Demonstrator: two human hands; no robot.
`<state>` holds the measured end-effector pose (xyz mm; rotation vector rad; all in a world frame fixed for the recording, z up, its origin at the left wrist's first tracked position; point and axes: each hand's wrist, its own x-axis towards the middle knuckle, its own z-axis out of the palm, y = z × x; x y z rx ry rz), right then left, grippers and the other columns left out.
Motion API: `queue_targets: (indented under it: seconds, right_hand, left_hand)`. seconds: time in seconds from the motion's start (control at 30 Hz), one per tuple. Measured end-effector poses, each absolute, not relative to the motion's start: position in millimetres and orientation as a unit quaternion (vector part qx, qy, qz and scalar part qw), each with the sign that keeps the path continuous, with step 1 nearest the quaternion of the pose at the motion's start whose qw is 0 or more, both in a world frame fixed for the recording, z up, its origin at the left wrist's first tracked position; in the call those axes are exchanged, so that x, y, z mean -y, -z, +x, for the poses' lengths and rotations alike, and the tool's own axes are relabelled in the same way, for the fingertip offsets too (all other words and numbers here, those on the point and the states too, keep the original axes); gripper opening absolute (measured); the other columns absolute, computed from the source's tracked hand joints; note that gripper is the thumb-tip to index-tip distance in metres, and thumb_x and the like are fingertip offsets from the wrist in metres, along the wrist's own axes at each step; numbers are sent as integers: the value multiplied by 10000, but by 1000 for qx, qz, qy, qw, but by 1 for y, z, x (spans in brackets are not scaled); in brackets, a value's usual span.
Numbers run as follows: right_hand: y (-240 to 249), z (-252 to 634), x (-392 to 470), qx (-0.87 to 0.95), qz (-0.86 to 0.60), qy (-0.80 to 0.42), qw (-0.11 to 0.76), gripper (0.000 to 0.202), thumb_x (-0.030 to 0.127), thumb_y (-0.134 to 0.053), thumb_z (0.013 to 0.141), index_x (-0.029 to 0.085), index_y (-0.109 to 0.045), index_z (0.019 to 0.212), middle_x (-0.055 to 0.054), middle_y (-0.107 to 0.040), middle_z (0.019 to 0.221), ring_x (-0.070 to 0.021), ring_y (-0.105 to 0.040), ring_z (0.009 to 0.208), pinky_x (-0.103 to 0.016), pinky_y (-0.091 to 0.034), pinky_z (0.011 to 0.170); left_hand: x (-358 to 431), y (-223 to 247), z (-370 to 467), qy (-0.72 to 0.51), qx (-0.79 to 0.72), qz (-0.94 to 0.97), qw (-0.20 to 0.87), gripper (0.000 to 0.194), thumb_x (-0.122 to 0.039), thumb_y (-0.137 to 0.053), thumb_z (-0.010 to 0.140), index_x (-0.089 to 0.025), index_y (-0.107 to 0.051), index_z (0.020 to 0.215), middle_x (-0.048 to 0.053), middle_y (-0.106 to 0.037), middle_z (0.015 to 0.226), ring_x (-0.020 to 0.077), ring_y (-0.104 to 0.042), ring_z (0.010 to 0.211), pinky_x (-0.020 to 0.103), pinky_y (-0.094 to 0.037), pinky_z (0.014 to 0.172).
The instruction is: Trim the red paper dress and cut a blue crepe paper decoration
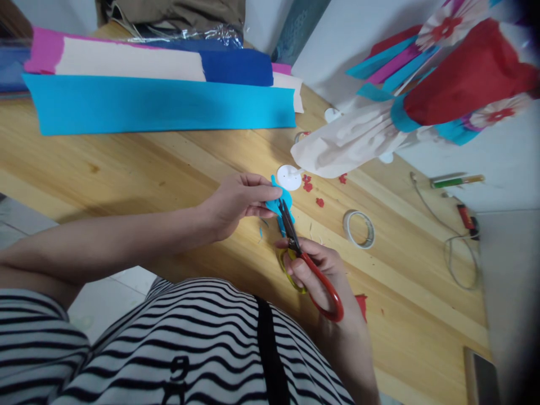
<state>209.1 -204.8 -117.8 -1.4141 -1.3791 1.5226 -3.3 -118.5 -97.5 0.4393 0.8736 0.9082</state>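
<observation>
Between the thumb and fingers of my left hand point(236, 205) is a small piece of blue paper point(286, 197). My right hand point(327, 275) has its fingers through the handles of a pair of scissors point(310, 261), one handle red and the other yellow. The dark blades point away from me and lie against the blue paper; the cut itself is too small to make out. Just beyond the paper, a white disc point(289, 178) stands at the end of a white crepe-paper figure point(341, 140). Thin blue scraps point(261, 232) lie below my left fingertips.
Folded blue crepe paper point(169, 104) lies at the back left. Small red paper flowers point(320, 202) and a roll of tape point(358, 229) are on the wooden table point(417, 281). A red wrap point(459, 79) hangs over the right side. A cable point(449, 259) lies by the wall.
</observation>
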Motion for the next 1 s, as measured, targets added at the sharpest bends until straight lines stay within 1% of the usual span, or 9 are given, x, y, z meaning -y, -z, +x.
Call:
queue_targets:
  seconds: [0.13, 0.3, 0.5, 0.6, 0.7, 0.77, 0.87, 1.0]
  right_hand:
    - [115, 209, 206, 525, -543, -574, 317, 496, 672, -771, 886, 199, -812, 1031, 34, -502, 647, -106, -351, 523, -280, -275, 483]
    - [113, 208, 205, 523, -556, -571, 304, 479, 650, -792, 875, 188, -797, 1003, 35, -506, 650, -96, -340, 518, -270, -243, 472]
    - [110, 205, 206, 510, -568, -571, 301, 492, 664, -810, 852, 189, -802, 979, 43, -482, 633, -85, -321, 504, -275, -214, 489]
    - [114, 208, 206, 522, -564, -565, 301, 494, 678, -799, 852, 201, -804, 982, 38, -490, 634, -94, -331, 511, -278, -237, 491]
    - [122, 215, 204, 562, -539, -555, 294, 504, 695, -792, 840, 213, -804, 984, 36, -485, 638, -111, -367, 527, -282, -298, 503]
    - [124, 220, 202, 592, -518, -549, 282, 492, 675, -797, 840, 214, -802, 1012, 24, -513, 664, -126, -414, 555, -286, -337, 523]
    - [120, 226, 198, 615, -507, -547, 257, 475, 642, -803, 844, 217, -798, 1058, 5, -567, 708, -143, -466, 593, -289, -365, 548]
    - [108, 229, 193, 634, -521, -527, 220, 436, 617, -862, 782, 218, -806, 950, 10, -568, 666, -144, -456, 573, -294, -378, 547]
  left_hand:
    - [118, 98, -4, -418, -407, 203, 787, 160, -97, -780, 762, -137, -694, 633, 11, -698, 703, 102, -664, 685, 203, -558, 674]
    - [118, 99, -4, -419, -409, 204, 785, 171, -105, -773, 782, -134, -690, 635, 9, -695, 688, 95, -652, 665, 200, -558, 673]
    - [117, 99, -2, -414, -414, 209, 783, 171, -79, -751, 790, -117, -681, 639, 19, -694, 691, 92, -652, 649, 194, -559, 653]
    - [117, 100, -3, -413, -415, 216, 781, 170, -89, -742, 797, -124, -676, 644, 20, -700, 700, 96, -664, 660, 197, -560, 663]
    - [117, 102, -5, -414, -407, 230, 781, 147, -118, -753, 793, -132, -679, 667, 16, -713, 720, 102, -677, 678, 216, -573, 714]
    - [116, 104, -6, -415, -403, 233, 781, 134, -142, -761, 788, -136, -680, 681, 17, -724, 733, 109, -684, 691, 238, -582, 756]
    - [114, 106, -7, -421, -401, 230, 781, 142, -164, -770, 783, -137, -674, 682, 25, -728, 734, 126, -696, 722, 253, -581, 776]
    - [112, 107, -8, -423, -395, 232, 782, 142, -183, -785, 782, -132, -685, 695, 30, -731, 743, 127, -698, 737, 254, -575, 783]
